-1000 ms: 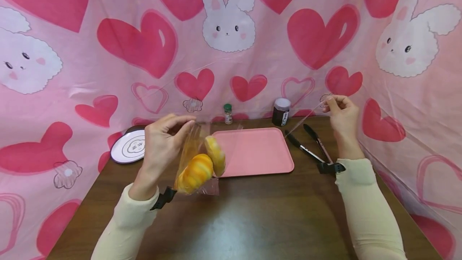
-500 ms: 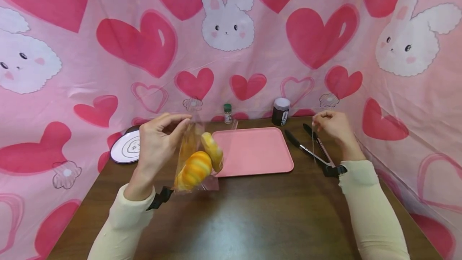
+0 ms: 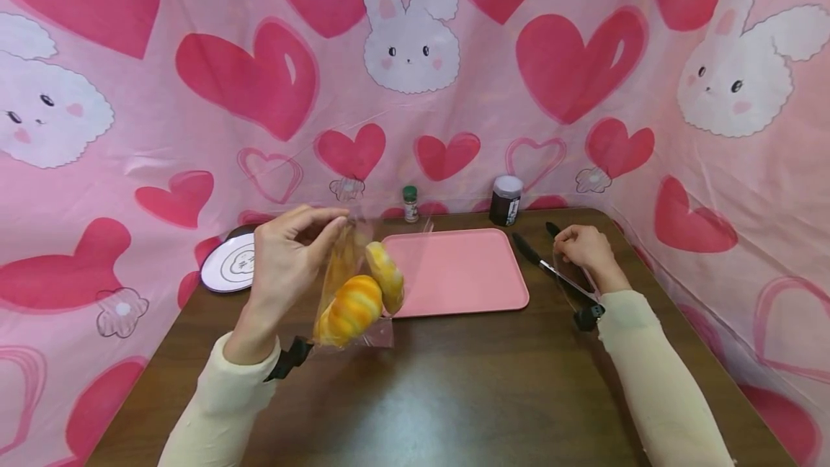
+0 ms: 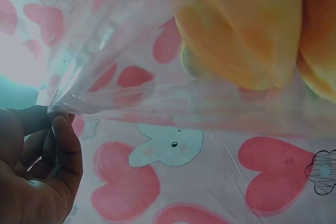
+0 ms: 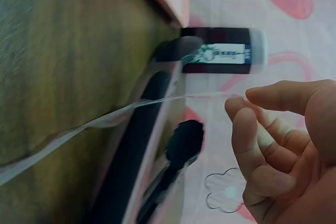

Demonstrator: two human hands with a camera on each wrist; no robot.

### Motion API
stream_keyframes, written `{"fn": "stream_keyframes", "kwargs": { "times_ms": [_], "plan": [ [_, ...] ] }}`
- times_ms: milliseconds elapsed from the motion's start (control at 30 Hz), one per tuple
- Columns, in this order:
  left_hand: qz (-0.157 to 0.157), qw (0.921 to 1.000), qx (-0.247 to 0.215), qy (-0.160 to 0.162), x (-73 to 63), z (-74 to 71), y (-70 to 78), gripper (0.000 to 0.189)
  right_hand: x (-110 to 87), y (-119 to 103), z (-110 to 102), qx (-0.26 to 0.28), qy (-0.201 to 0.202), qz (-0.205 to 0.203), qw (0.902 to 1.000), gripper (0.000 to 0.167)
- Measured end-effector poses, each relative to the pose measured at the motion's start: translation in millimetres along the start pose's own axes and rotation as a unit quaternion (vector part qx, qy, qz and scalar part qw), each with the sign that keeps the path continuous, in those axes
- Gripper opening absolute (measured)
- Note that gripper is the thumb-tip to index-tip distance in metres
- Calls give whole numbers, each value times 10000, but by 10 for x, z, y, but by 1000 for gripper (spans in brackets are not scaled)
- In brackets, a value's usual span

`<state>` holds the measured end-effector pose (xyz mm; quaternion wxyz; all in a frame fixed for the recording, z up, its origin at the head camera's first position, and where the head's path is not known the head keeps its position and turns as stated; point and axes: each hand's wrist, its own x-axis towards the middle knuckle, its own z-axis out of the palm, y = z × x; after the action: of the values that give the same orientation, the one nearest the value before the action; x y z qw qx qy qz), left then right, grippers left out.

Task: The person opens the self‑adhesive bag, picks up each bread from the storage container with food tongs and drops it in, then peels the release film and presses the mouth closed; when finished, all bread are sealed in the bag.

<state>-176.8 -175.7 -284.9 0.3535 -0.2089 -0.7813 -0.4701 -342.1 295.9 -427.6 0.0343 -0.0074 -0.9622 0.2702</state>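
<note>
My left hand (image 3: 285, 254) pinches the top of a clear plastic bag (image 3: 342, 256) between thumb and fingers. Inside hang a ridged orange-yellow bread roll (image 3: 351, 310) and a paler yellow piece of bread (image 3: 386, 276). In the left wrist view the bag's corner (image 4: 73, 95) gathers at my fingertips. Over on the right, my right hand (image 3: 586, 249) pinches one end of a thin clear plastic strip (image 5: 118, 113), which trails down toward the table. Below that hand lie metal tongs (image 3: 528, 249) with black ends, partly covered by the hand and wrist.
A pink tray (image 3: 457, 272) lies mid-table behind the bag. At the back stand a green-capped shaker bottle (image 3: 410, 205) and a dark jar (image 3: 505, 202) with a pale lid. A white plate (image 3: 223, 265) sits at left, partly behind my left hand. Patterned cloth (image 3: 415, 121) hangs behind the table.
My right hand has come down and slightly left, over the tongs, bringing the strip with it. The left hand and the hanging bag have stayed almost in place.
</note>
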Motion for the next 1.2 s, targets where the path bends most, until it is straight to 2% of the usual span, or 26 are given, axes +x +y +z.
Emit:
{"fn": "stream_keyframes", "kwargs": {
  "times_ms": [233, 400, 733, 833, 1000, 1067, 1200],
  "plan": [
    [-94, 9999, -41, -44, 2, 4, -7, 14, -3, 115, 32, -87, -360, 263, 9990, 28],
    [-150, 9998, 49, -80, -2, 16, -11, 14, -18, 161, 27, -132, -359, 408, 9984, 31],
    [-5, 9998, 43, -218, -6, 50, -35, 12, -61, 189, -13, -93, -266, 411, 9988, 35],
    [-24, 9997, 23, -249, -7, 56, -26, 13, -73, 109, -25, -62, -5, 205, 9998, 35],
    [-121, 9996, 11, -266, -2, 75, -12, 14, -112, -197, -40, 306, 366, -557, 9973, 29],
    [-157, 9995, -11, -273, 2, 82, -6, 14, -144, -350, -39, 548, 328, -839, 9944, 28],
    [-142, 9995, -69, -274, 11, 95, 3, 14, -230, -666, 3, 1290, -136, -1253, 9836, 25]
  ]
}}
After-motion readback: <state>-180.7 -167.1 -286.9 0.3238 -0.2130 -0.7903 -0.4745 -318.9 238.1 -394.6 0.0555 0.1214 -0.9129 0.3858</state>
